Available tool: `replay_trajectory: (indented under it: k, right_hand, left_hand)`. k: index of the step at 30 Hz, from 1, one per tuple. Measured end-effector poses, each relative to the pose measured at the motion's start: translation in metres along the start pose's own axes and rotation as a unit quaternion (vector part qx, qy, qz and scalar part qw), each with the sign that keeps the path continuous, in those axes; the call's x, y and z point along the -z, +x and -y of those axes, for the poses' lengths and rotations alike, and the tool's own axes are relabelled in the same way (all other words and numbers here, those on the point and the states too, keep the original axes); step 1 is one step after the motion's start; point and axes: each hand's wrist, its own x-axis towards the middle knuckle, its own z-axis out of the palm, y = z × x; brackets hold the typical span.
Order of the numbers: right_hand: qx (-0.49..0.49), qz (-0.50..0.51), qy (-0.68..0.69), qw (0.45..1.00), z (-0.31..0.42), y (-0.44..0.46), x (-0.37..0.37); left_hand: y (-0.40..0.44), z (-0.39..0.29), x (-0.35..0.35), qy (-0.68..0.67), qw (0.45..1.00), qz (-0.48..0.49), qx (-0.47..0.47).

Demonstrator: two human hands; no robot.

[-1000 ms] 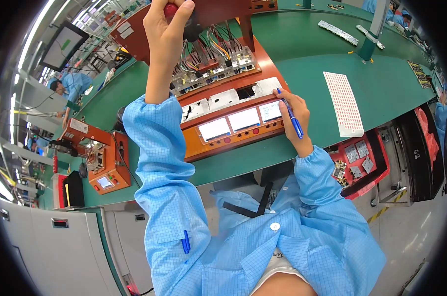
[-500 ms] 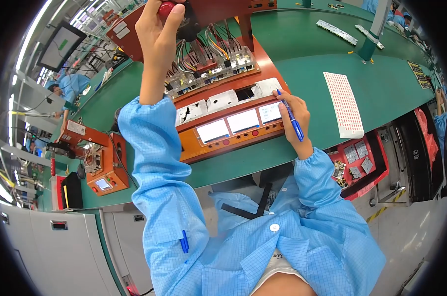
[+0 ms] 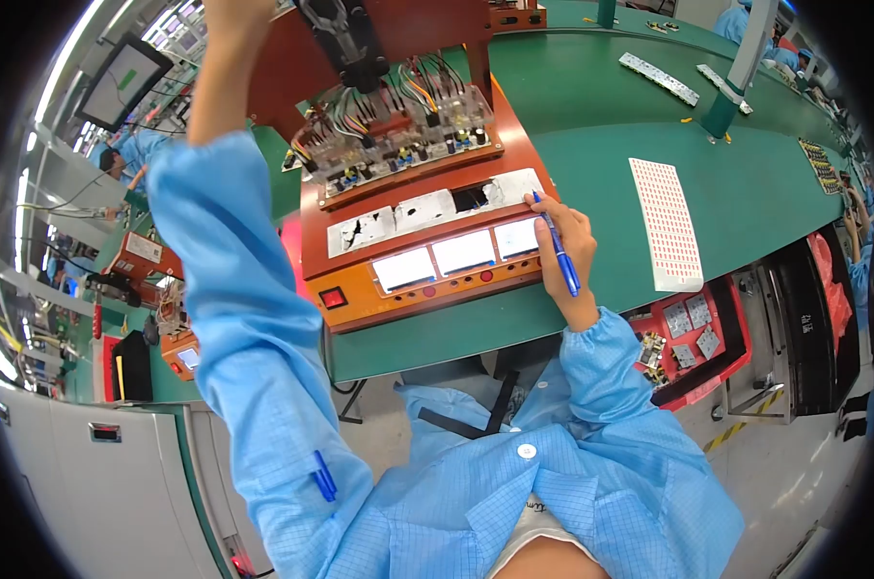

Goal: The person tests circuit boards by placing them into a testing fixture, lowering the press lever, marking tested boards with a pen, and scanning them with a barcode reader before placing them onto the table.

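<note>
My left hand is raised at the top edge, beside the upright of an orange test fixture; its fingers are cut off by the frame. Near it is the fixture's black toggle clamp. Below the clamp, wires run to a clear acrylic block above a circuit board with many components. At the fixture's front right corner, my right hand is closed around a blue pen. Its fingertips are near the end of a worn white strip, beside three lit displays.
A sheet of small red-printed labels lies on the green bench at right. A red bin with boards sits below the bench edge. Another orange fixture stands at left. Co-workers in blue sit farther off.
My left hand has moved up and left, away from the red knob it was gripping. The lit red switch on the fixture has come into view. My right hand still holds the pen.
</note>
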Motion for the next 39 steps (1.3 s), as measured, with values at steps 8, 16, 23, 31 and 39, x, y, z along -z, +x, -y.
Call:
replay_trajectory:
  k: [8, 16, 23, 31, 39]
  right_hand:
    - [-0.021, 0.005, 0.009, 1.0, 0.001, -0.001, 0.001]
    - [-0.012, -0.014, -0.044, 0.999, 0.006, 0.02, 0.004]
    - [0.073, 0.083, 0.062, 0.992, -0.026, 0.089, -0.041]
    - [0.026, 0.133, 0.168, 0.976, -0.038, 0.101, -0.057]
    - [-0.073, 0.108, 0.163, 0.978, 0.015, -0.02, 0.045]
  left_hand:
    - [0.079, 0.066, 0.021, 0.16, 0.966, 0.078, 0.189]
    - [-0.075, 0.043, 0.062, 0.255, 0.945, -0.204, 0.005]
    - [-0.273, 0.134, 0.064, 0.255, 0.915, -0.106, 0.295]
    - [-0.29, 0.13, 0.052, 0.06, 0.957, -0.03, 0.281]
    - [-0.364, -0.034, 0.017, 0.108, 0.959, -0.081, 0.249]
